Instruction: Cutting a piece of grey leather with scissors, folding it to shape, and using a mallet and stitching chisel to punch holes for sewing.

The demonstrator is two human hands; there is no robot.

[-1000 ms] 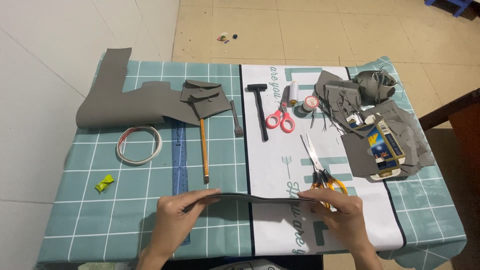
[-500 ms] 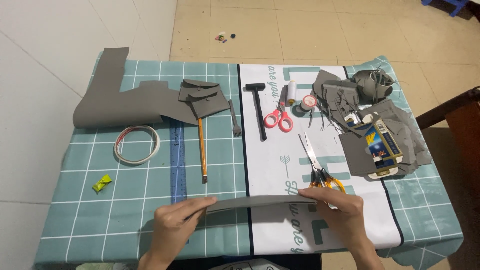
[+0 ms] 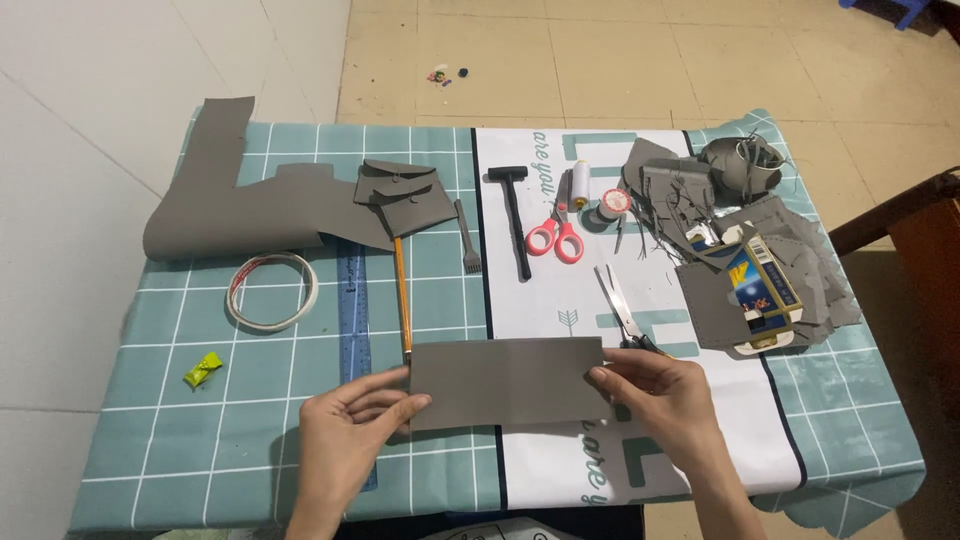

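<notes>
Both hands pinch the grey rectangle's opposite ends.

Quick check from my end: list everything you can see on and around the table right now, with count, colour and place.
Grey rectangle: 1, grey, near edge, held at both ends.
Large grey sheet: 1, grey, far left.
Grey pouches: 2 or so, grey, far centre-left.
Tape roll: 1, white and red, left.
Ruler: 1, blue, left of centre.
Pencil: 1, orange, beside ruler.
Pronged chisel: 1, dark.
Hammer: 1, black, centre.
Scissors: 1, pink handles.
Scissors, long blades: 1, handles hidden by right hand.
Thread spool: 1, white.
Grey scraps: pile, far right.
Box: 1, blue and yellow, right.
Wrapper: 1, green, left.
Left hand: 1.
Right hand: 1.
</notes>
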